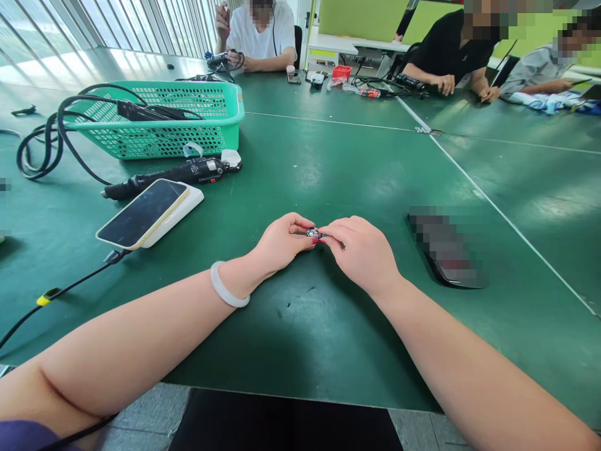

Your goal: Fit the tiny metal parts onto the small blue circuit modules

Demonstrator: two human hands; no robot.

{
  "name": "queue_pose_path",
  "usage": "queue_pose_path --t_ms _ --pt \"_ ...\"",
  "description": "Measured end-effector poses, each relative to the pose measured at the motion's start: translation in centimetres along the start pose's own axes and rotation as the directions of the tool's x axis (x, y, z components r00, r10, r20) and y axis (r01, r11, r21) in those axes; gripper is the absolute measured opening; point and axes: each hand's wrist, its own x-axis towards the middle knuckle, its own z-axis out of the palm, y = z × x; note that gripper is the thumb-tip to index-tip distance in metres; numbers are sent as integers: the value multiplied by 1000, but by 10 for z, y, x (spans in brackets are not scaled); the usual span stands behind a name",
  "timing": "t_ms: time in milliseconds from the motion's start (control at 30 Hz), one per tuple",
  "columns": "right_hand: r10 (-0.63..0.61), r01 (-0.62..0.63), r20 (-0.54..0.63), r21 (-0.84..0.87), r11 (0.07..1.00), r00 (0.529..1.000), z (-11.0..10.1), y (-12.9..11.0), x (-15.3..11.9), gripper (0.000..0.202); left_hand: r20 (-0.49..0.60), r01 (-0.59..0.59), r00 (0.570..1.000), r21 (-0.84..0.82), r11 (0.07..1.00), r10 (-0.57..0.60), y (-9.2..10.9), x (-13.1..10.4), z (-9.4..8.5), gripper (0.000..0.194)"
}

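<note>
Between the fingertips of both hands is a small dark part with silvery bits [313, 232], too small to name. My left hand [282, 241], a pale bangle [225, 289] on its wrist, pinches the part from the left. From the right, my right hand [361, 250] grips it with thumb and fingertips pressed together. Both hands are just above the green table [300, 351]. The fingers cover some of the part's edges.
Left of my hands, a phone [143, 213] rests on a white block, cable attached. Behind it lie a black corded tool [173, 175] and a green basket [159, 141] with cables. A blurred dark object [446, 250] lies right. Several people sit across the table.
</note>
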Motion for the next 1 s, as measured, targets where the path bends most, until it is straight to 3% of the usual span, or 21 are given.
queue_pose_path --t_ms 300,433,533,700,867,1000 --pt "54 -54 -19 16 998 998 -5 1 -1 19 0 -2 1000 21 1000 2 -3 1 0 27" --pt "187 -192 152 14 981 970 -7 2 -2 10 -18 5 1000 23 1000 -5 -3 1 -1 27" --pt "202 -211 288 0 977 936 -4 2 -2 12 -32 6 999 45 999 -5 -3 1 0 27" --pt "209 -230 324 27 973 923 1 3 1 19 -26 6 1000 64 998 -4 -3 1 -1 27" --pt "206 -225 263 44 973 943 0 5 0 15 -34 4 999 89 996 -1 -2 1 0 27" --pt "112 -113 21 64 992 994 -1 2 -2 14 -36 12 999 83 996 -9 -1 0 0 26"
